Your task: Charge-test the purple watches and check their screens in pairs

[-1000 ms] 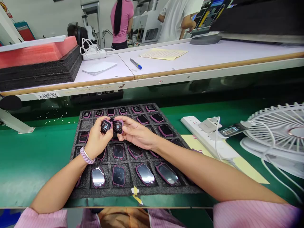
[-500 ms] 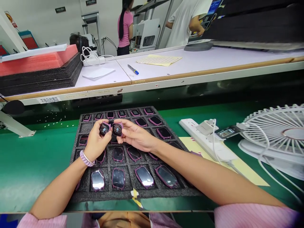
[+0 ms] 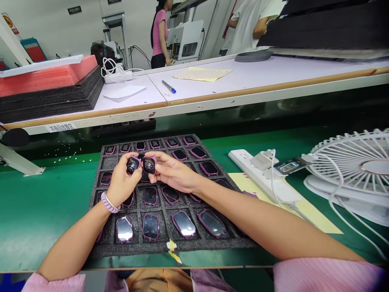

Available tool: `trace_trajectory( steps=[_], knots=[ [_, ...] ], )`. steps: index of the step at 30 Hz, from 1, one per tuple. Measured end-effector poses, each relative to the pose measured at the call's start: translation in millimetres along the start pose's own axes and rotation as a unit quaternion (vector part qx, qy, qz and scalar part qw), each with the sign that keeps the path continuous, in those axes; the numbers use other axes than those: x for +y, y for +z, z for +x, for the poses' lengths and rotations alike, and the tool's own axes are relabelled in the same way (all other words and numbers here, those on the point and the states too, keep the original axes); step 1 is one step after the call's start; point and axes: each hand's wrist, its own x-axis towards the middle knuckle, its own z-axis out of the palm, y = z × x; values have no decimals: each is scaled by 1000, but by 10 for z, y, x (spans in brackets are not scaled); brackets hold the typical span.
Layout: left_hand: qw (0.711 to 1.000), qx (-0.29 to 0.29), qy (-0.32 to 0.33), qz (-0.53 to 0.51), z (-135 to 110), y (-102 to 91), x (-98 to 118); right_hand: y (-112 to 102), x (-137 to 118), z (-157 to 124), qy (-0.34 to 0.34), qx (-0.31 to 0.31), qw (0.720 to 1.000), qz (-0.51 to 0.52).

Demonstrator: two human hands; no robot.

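Note:
A dark foam tray [image 3: 105, 162] lies on the green belt and holds several purple-rimmed watch bodies [image 3: 183, 223] in pockets. My left hand [image 3: 121, 182] is closed on one watch body [image 3: 133, 164], its lit screen facing me. Right beside it, my right hand [image 3: 174, 173] pinches a second watch body [image 3: 149, 165]. The two watch bodies are held side by side, almost touching, just above the middle rows of the tray. A purple band [image 3: 107, 201] circles my left wrist.
A white power strip [image 3: 243, 158] with a plugged adapter and cable lies right of the tray, beside a white fan [image 3: 358, 166] and a yellow sheet [image 3: 316, 215]. Behind is a white shelf [image 3: 212, 93] with foam stacks [image 3: 51, 87], a pen [image 3: 168, 86] and papers. Two people stand far back.
Both hands keep their hold on the two watch bodies and stay in place; the view has shifted slightly.

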Motion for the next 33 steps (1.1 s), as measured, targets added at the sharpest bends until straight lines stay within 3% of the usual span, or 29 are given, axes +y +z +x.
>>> trace_trajectory(
  steps=[21,33],
  knots=[
    [1000,-6,11,5,-12,3,36,-30,13,-4,-15,-29,999,-3],
    [1000,-3,19,8,2,-5,44,-29,7,2,-7,-9,1000,-14]
  ],
)
